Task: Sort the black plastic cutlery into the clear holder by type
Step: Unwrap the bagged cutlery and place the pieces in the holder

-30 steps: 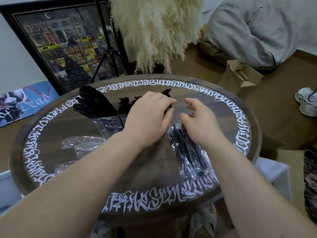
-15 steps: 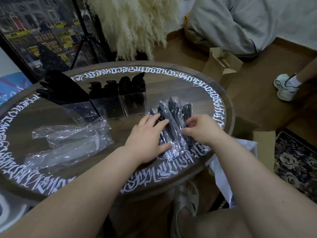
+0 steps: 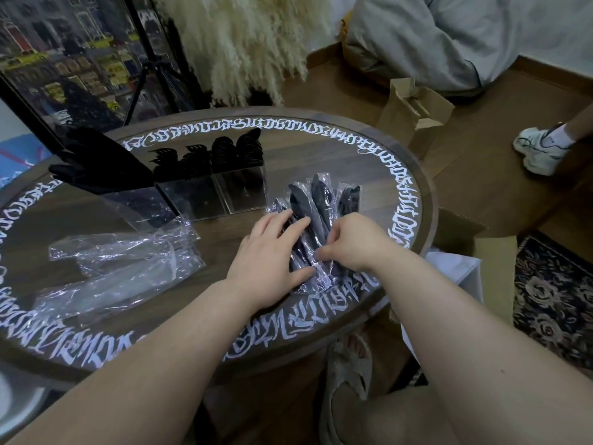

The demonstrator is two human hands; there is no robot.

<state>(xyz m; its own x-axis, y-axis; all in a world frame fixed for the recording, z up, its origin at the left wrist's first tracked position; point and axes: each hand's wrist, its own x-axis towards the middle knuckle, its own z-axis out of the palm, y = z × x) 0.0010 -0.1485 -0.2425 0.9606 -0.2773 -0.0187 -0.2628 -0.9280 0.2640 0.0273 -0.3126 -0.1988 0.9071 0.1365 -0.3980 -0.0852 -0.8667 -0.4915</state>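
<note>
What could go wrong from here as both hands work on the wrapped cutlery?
The wrapped cutlery pile lies near the table edge, so a tug by the right hand may knock pieces off. The empty wrappers beside the left hand could get dragged along or hide loose pieces.

No legible text anywhere. The bench (image 3: 414, 175) has a ring of white calligraphic lettering round its rim — ornate gothic-style strokes, none of which resolves into letters or words I can read. The framed picture (image 3: 64, 59) behind the bench shows a street scene with what look like small signs on the buildings — too small and blurred to read. No labels, brands or numbers show on the clear holder (image 3: 205, 194), the plastic wrappers (image 3: 122, 261) or the brown paper bag (image 3: 414, 110).
</note>
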